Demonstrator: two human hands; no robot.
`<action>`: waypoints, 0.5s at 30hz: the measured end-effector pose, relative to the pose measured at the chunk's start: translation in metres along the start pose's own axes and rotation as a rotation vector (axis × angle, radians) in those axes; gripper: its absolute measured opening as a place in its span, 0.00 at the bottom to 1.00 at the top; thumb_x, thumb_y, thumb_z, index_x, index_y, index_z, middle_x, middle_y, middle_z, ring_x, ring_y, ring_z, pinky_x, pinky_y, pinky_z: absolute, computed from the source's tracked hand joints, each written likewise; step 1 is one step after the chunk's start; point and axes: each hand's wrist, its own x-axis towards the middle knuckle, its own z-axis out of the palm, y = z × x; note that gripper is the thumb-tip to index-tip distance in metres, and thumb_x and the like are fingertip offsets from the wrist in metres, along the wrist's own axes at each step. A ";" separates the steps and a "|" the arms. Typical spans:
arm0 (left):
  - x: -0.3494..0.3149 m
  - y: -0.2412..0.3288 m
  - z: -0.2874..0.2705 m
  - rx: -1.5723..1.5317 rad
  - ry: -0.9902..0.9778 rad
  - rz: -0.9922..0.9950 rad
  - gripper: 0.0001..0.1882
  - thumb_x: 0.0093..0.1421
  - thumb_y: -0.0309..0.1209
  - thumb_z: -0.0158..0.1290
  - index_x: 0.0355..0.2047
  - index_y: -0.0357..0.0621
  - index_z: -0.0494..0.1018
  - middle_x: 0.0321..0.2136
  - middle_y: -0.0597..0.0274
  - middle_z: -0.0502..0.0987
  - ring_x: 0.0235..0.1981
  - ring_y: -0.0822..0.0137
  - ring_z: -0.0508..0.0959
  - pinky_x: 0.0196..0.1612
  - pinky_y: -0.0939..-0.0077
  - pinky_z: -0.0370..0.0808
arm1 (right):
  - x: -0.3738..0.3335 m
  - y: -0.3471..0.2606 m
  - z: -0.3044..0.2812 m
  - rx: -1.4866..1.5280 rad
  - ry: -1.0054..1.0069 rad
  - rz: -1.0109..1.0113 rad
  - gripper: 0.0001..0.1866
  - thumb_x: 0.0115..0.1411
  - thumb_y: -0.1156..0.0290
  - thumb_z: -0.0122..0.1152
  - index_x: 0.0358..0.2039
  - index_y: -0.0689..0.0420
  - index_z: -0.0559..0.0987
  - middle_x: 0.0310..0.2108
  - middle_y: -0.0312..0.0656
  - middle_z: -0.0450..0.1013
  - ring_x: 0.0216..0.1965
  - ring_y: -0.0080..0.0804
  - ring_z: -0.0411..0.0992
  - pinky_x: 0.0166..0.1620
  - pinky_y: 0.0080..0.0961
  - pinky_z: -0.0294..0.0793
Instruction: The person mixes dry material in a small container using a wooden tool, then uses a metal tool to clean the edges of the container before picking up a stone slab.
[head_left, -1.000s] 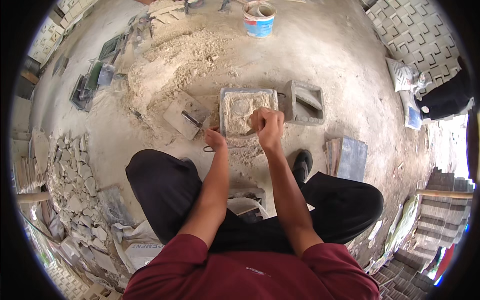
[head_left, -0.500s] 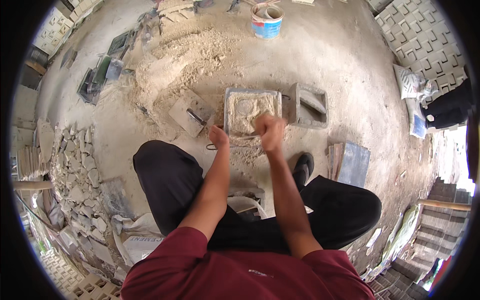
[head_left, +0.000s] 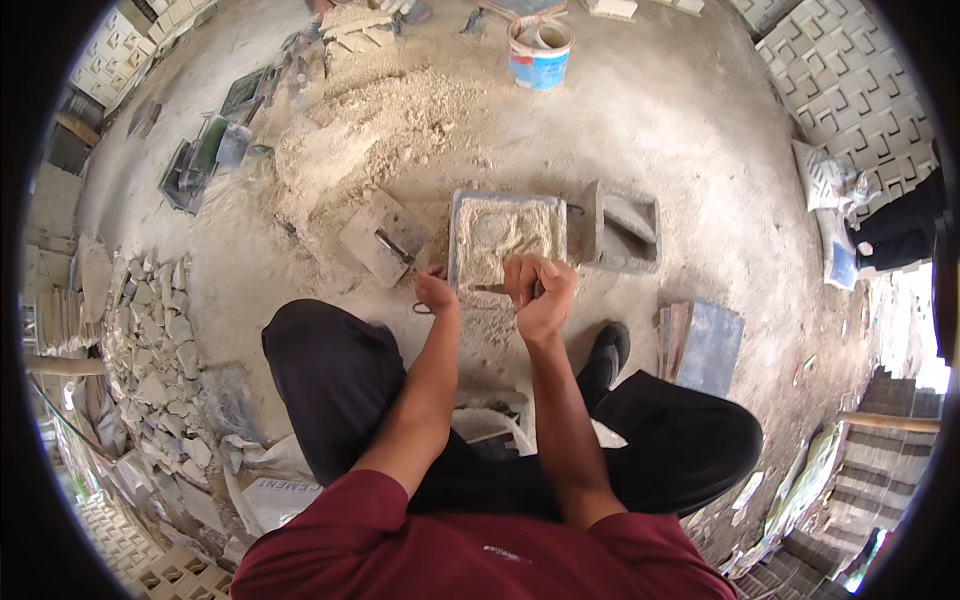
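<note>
Sand-filled square mould; right hand clenched on thin tool at near edge; left hand beside mould, grip unclear.

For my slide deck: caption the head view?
Right hand works a small tool in a sand-filled square mould; left hand steadies its edge.

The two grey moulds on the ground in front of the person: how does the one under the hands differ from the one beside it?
The square mould by the hands lies flat and is packed with pale sandy mix; the open mould to its right looks hollow, its inside showing.

The right hand holds a thin tool over the square mould and the left hand rests at its corner; nobody touches the open mould.

Both are grey, dusty and sit on the ground.
</note>
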 end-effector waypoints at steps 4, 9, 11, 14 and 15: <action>-0.012 0.009 0.002 -0.178 0.341 -0.325 0.23 0.56 0.40 0.35 0.25 0.31 0.73 0.16 0.58 0.70 0.18 0.65 0.69 0.24 0.74 0.66 | 0.001 0.035 -0.005 -0.224 -0.022 0.024 0.21 0.56 0.68 0.36 0.06 0.57 0.56 0.06 0.35 0.53 0.10 0.22 0.48 0.15 0.23 0.44; -0.011 0.009 -0.006 -0.143 0.337 -0.278 0.25 0.55 0.42 0.34 0.24 0.31 0.73 0.16 0.58 0.71 0.18 0.64 0.68 0.24 0.72 0.65 | -0.005 -0.005 0.017 0.118 0.002 -0.106 0.21 0.55 0.69 0.36 0.05 0.57 0.56 0.05 0.35 0.52 0.09 0.22 0.48 0.15 0.23 0.44; -0.016 0.010 0.004 -0.108 0.369 -0.281 0.25 0.56 0.42 0.34 0.23 0.32 0.73 0.17 0.57 0.71 0.18 0.64 0.68 0.24 0.71 0.66 | -0.007 0.026 0.005 -0.023 -0.008 -0.067 0.21 0.55 0.69 0.37 0.06 0.58 0.57 0.05 0.35 0.53 0.09 0.22 0.48 0.15 0.23 0.44; -0.033 0.013 0.007 -0.104 0.333 -0.389 0.26 0.58 0.42 0.33 0.23 0.32 0.74 0.19 0.55 0.74 0.21 0.63 0.70 0.27 0.69 0.68 | -0.001 0.044 -0.011 -0.155 -0.029 -0.009 0.22 0.58 0.66 0.37 0.07 0.58 0.58 0.06 0.35 0.54 0.10 0.21 0.49 0.15 0.23 0.44; -0.022 -0.003 0.002 -0.102 0.343 -0.388 0.26 0.58 0.42 0.33 0.23 0.32 0.74 0.19 0.55 0.74 0.21 0.63 0.70 0.27 0.69 0.68 | 0.001 0.043 -0.012 -0.154 -0.021 -0.006 0.24 0.60 0.64 0.36 0.08 0.58 0.58 0.06 0.35 0.55 0.10 0.21 0.49 0.15 0.23 0.44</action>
